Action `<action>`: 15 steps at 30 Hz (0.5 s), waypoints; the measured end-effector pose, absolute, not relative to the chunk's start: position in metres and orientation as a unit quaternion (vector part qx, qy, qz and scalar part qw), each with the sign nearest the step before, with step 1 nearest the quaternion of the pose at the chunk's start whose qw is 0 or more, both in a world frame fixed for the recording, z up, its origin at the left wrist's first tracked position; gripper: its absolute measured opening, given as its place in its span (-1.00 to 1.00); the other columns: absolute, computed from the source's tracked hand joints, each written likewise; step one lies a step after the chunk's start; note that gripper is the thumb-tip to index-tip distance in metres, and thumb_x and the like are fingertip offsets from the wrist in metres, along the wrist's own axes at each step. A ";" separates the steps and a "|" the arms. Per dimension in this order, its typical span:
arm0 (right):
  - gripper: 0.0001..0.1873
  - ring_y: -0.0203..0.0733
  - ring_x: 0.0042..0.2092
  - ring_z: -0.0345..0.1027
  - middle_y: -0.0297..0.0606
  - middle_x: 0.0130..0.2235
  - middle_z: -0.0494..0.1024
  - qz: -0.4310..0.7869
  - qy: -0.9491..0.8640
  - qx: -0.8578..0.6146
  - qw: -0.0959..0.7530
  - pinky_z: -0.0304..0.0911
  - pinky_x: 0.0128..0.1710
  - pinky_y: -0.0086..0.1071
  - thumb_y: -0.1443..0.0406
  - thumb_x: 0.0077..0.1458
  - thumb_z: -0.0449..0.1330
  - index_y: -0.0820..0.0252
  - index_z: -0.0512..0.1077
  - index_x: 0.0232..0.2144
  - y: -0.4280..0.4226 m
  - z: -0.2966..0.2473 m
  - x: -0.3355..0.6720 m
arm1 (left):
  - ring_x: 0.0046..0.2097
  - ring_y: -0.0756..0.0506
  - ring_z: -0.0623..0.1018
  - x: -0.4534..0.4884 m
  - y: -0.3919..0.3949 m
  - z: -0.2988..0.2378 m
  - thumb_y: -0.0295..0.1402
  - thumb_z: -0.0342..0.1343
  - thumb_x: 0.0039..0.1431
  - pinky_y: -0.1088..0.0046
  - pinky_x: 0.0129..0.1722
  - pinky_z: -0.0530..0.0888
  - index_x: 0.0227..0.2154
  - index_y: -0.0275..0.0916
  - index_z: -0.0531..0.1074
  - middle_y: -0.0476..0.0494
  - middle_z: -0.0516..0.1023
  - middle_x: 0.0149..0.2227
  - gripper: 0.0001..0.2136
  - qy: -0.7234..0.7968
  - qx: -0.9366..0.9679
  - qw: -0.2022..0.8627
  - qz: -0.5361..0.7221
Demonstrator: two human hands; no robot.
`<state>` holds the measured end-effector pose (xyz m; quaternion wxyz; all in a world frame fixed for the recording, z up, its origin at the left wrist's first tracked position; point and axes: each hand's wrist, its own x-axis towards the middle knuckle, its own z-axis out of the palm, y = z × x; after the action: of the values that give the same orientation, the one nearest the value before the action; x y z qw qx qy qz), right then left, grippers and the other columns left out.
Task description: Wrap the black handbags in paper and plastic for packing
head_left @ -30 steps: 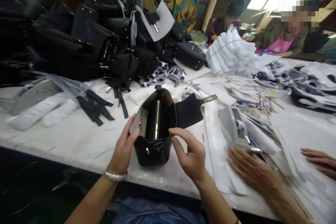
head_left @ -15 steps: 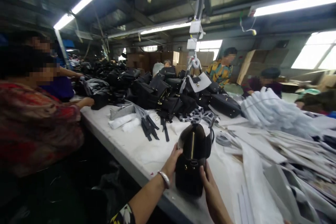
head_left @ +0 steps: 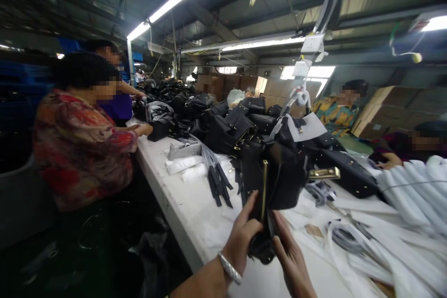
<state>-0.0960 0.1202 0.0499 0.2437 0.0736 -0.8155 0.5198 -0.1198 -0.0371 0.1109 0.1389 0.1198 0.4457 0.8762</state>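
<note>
A black handbag (head_left: 284, 177) with a gold zipper is raised over the white table, tilted so its zipped side faces me. My left hand (head_left: 244, 230), with a silver bracelet at the wrist, grips its left side near the zipper. My right hand (head_left: 288, 247) is closed on the lower right side of the bag. A gold metal clasp (head_left: 324, 173) sticks out to the right of the bag. The bag's far side is hidden from me.
Black bags (head_left: 226, 125) are heaped behind. Dark straps (head_left: 217, 177) and white rolls (head_left: 181, 166) lie left on the table (head_left: 167, 200). White padding (head_left: 415, 186) and a coiled grey cord (head_left: 345, 235) are at right. A co-worker in a red patterned top (head_left: 84, 149) works at the left edge.
The handbag has been lifted off the table and tilted, with both hands still holding it. My view has turned left, so the surroundings appear further right.
</note>
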 end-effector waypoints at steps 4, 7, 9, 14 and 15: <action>-0.39 0.02 0.33 0.06 -0.14 0.30 0.25 0.539 -0.800 0.155 0.213 -0.07 0.33 -0.03 -0.02 0.22 0.06 0.16 0.33 0.20 0.102 0.092 -0.193 | 0.24 -0.20 0.33 -0.200 -0.041 0.123 -0.38 0.04 0.08 0.35 0.13 0.33 0.29 -0.14 0.15 -0.07 0.34 0.26 -0.35 0.486 0.102 0.017 0.868; -0.37 0.07 0.27 0.18 -0.05 0.20 0.39 0.548 -0.800 0.086 0.230 -0.02 0.31 0.00 -0.04 0.22 0.00 0.26 0.40 0.13 0.091 0.094 -0.257 | 0.28 -0.19 0.29 -0.263 -0.036 0.115 -0.32 0.00 0.14 0.28 0.22 0.26 0.33 -0.12 0.05 -0.07 0.27 0.30 -0.35 0.524 0.078 -0.034 0.847; -0.32 0.15 0.25 0.20 0.02 0.17 0.41 0.545 -0.803 0.006 0.244 0.05 0.26 0.06 -0.03 0.18 0.02 0.32 0.35 0.16 0.087 0.076 -0.285 | 0.37 -0.19 0.11 -0.295 -0.032 0.101 -0.22 0.03 0.17 0.29 0.31 0.10 0.30 -0.14 0.13 -0.06 0.17 0.35 -0.39 0.559 0.053 -0.058 0.825; -0.25 0.17 0.30 0.08 -0.02 0.32 0.17 0.552 -0.799 0.008 0.239 0.23 0.16 0.03 0.04 0.14 0.11 0.23 0.11 0.29 0.094 -0.004 -0.297 | 0.33 -0.26 0.19 -0.334 -0.025 0.055 0.07 0.06 0.14 0.17 0.30 0.14 0.18 -0.22 0.34 -0.24 0.30 0.28 -0.37 0.627 0.044 -0.020 0.778; -0.26 0.19 0.30 0.09 -0.01 0.31 0.19 0.557 -0.795 0.014 0.242 0.27 0.12 0.00 0.06 0.12 0.14 0.22 0.14 0.28 0.096 -0.018 -0.293 | 0.30 -0.28 0.25 -0.337 -0.028 0.049 0.11 0.06 0.13 0.14 0.25 0.24 0.18 -0.23 0.35 -0.27 0.33 0.26 -0.33 0.634 0.046 -0.003 0.772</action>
<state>-0.2928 0.0963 -0.0176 0.2425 0.0138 -0.7945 0.5565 -0.3372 -0.0277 0.0489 -0.0032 0.0458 0.6336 0.7723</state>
